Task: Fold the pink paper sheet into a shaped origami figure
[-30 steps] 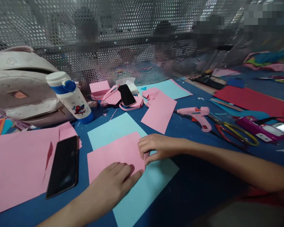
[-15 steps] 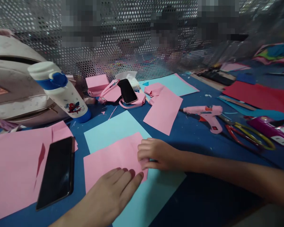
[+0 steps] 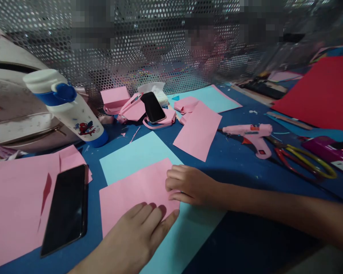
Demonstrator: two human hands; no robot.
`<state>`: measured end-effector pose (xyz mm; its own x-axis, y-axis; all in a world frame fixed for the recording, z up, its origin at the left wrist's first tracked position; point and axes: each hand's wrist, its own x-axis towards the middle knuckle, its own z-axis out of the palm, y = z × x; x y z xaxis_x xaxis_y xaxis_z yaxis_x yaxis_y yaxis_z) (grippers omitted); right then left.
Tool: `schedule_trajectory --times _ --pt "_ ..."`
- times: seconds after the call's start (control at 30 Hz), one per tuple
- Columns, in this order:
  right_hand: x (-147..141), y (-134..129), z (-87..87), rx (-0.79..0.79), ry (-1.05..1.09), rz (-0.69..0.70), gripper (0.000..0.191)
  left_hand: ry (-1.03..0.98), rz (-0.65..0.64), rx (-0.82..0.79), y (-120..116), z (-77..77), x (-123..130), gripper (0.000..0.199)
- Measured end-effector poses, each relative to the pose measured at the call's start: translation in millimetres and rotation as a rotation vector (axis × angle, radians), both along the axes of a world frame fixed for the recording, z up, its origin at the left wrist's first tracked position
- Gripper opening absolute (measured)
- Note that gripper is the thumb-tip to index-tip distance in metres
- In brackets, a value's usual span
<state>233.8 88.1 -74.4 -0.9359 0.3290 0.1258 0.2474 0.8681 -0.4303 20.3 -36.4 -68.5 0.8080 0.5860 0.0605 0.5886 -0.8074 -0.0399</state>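
Observation:
A sheet of pink paper [image 3: 131, 190] lies on top of a light blue sheet [image 3: 148, 150] in front of me. My left hand [image 3: 143, 232] rests palm down on the pink paper's lower part, fingers stretched out, with the index finger reaching the lower right edge. On that sheet's right edge, my right hand [image 3: 185, 186] has its fingers curled and its thumb beneath them, pinching the paper. The fingertips of my left hand are partly hidden by the hand itself. The pink paper looks mostly flat, with faint creases.
To the left are a black phone [image 3: 65, 209], a larger pink sheet [image 3: 14, 205] and a white and blue bottle [image 3: 71, 110]. A second phone [image 3: 153, 107] sits among pink paper pieces. Rightward lie a pink glue gun [image 3: 253, 133], pliers [image 3: 311, 161] and red paper [image 3: 322, 91].
My left index finger has slid slightly right along the pink paper's edge. My right hand stays at that edge. The red paper at the right has lifted, and the view has shifted a little.

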Motion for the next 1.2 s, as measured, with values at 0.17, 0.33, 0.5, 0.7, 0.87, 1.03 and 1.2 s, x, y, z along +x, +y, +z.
schedule_trajectory --times 0.17,0.33,0.5,0.7,0.87,1.03,1.2 --pt "-2 -2 2.2 0.052 -0.039 -0.068 0.025 -0.007 -0.003 0.004 1 0.6 0 0.063" --pt "-4 -1 -1.5 0.118 -0.043 -0.130 0.032 -0.030 0.007 -0.040 2 3.1 -1 0.065" --pt "-5 0 -5.1 0.166 -0.034 -0.175 0.034 -0.032 0.029 -0.018 1 -0.2 -3 0.066" --pt "-2 -2 -1.0 0.127 0.002 -0.157 0.024 -0.009 0.025 0.002 0 -3.8 -3 0.070" --pt "2 -2 6.5 0.024 0.017 -0.133 0.016 -0.010 0.017 0.068 1 -5.7 -1 0.069" --pt "3 -1 10.7 -0.004 -0.021 -0.137 0.015 -0.003 0.000 0.086 2 -2.8 0 0.064" --pt "2 0 8.1 0.021 -0.045 -0.126 0.015 -0.001 -0.015 0.092 5 0.2 -1 0.059"
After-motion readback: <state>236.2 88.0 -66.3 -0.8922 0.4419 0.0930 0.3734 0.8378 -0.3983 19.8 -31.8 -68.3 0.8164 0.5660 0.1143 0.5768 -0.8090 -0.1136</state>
